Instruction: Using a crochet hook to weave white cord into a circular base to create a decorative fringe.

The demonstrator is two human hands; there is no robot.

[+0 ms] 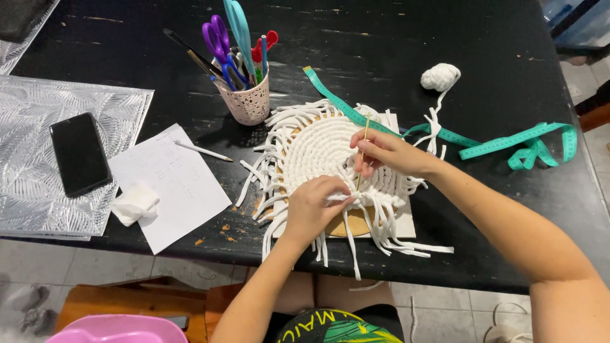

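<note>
A round white woven cord mat (pixel 314 149) with loose fringe strands lies on a wooden disc (pixel 351 223) and white paper at the table's front edge. My right hand (pixel 389 154) pinches a thin wooden stick (pixel 364 145) that pokes upright into the weave. My left hand (pixel 312 206) presses and pinches white strands at the mat's near edge, close below the stick. A small ball of white cord (pixel 440 76) sits behind, its strand trailing to the mat.
A green measuring tape (pixel 508 143) snakes right across the black table (pixel 394 44). A pink perforated cup (pixel 248 98) holds scissors and pens. A sheet of paper (pixel 171 184) with a pencil, a tissue, a black phone (pixel 79 154) on a silver embossed mat lie left.
</note>
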